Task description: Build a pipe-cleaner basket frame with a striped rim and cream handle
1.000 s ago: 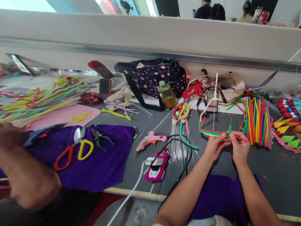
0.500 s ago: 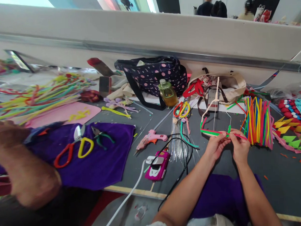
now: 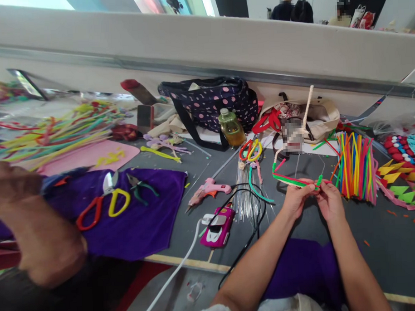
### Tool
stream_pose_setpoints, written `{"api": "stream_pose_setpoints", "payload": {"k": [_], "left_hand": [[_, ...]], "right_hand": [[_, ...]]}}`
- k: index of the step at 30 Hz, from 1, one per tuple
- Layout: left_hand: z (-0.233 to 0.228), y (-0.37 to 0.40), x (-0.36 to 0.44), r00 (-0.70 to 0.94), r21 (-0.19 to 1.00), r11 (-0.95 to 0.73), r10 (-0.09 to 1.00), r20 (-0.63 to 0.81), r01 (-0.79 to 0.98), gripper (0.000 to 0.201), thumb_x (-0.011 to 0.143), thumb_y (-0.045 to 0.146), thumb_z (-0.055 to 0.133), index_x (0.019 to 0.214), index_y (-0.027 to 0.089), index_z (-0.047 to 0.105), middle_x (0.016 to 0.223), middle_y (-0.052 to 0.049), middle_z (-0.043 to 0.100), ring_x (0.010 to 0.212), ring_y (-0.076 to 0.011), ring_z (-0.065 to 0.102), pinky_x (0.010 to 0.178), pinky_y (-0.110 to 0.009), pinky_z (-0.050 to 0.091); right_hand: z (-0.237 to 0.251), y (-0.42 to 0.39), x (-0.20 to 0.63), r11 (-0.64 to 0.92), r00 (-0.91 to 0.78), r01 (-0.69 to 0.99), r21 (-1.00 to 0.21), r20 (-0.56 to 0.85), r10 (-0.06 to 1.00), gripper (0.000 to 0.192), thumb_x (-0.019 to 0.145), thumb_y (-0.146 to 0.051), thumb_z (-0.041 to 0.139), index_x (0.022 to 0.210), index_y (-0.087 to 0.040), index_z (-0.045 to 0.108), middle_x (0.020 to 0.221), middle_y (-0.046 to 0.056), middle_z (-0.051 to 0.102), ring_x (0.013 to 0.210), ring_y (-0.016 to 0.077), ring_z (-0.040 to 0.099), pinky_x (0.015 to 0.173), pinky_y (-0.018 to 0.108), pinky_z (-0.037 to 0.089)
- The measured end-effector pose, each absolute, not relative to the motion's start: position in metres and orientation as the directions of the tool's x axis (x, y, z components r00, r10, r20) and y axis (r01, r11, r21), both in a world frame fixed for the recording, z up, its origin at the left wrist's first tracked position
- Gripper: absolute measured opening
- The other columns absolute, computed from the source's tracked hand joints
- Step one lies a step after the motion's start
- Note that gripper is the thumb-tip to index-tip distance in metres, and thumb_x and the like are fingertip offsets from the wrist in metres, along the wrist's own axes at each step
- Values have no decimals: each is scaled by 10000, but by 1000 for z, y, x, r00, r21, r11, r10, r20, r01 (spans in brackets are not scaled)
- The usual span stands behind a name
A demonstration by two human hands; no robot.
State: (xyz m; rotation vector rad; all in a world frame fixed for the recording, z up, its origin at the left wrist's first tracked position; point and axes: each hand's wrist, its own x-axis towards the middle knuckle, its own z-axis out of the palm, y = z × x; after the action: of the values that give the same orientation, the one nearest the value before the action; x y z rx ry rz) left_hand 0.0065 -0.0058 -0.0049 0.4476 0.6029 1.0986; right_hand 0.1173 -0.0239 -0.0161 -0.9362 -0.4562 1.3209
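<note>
Left hand pinched around the near run of a pipe-cleaner frame, thumb and fingers closed on its green and red strands. Right hand just beside, fingertips closed on the same frame at a green knot by the corner. Frame held just above the grey table, directly beyond both hands, with a pale twisted stem rising from it toward the wall.

Stood right of the right hand: a bundle of bright pipe cleaners, near but apart. Farther right, felt triangles and beads. Lay left of the left hand: thin wires and a black cable, then a pink glue gun and a pink phone. Well to the left, scissors and pliers on a purple cloth. Beyond the hands, against the wall: a dotted bag, a small bottle and a cream tote. Far left, blurred: another person's arm.
</note>
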Motion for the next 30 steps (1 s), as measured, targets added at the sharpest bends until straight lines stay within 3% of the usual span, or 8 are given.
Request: {"api": "stream_pose_setpoints", "payload": {"k": [6, 16, 26, 30], "left_hand": [[-7, -5, 6, 303, 711, 325, 939, -163, -624, 266, 572, 225, 822, 777, 111, 695, 715, -47, 700, 622, -136, 635, 673, -275, 504], [-8, -5, 7, 179, 822, 160, 981, -71, -547, 213, 603, 264, 797, 743, 125, 718, 710, -45, 687, 642, -129, 604, 654, -252, 484], [-9, -2, 5, 137, 855, 83, 991, -14, -512, 209, 615, 300, 782, 723, 132, 720, 762, -72, 710, 686, -152, 622, 711, -286, 484], [-10, -2, 6, 161, 835, 121, 986, -39, -537, 213, 608, 284, 788, 732, 129, 710, 696, -45, 684, 631, -129, 601, 662, -268, 482]], "right_hand": [[-19, -24, 119, -82, 190, -642, -763, -261, 946, 230, 667, -318, 764, 800, -188, 628, 712, -27, 630, 561, 76, 534, 507, 187, 421], [-16, -24, 106, 42, 468, -391, -919, -160, 869, 226, 644, -338, 757, 733, -174, 630, 611, -56, 574, 475, 54, 443, 461, 184, 334], [-16, -26, 107, 25, 306, -432, -901, -121, 944, 208, 647, -300, 762, 823, -208, 701, 794, -6, 685, 716, 130, 602, 733, 279, 459], [-15, -25, 107, -3, 269, -457, -890, -141, 953, 257, 634, -305, 777, 866, -220, 704, 820, -3, 685, 711, 133, 605, 733, 294, 471]]}}
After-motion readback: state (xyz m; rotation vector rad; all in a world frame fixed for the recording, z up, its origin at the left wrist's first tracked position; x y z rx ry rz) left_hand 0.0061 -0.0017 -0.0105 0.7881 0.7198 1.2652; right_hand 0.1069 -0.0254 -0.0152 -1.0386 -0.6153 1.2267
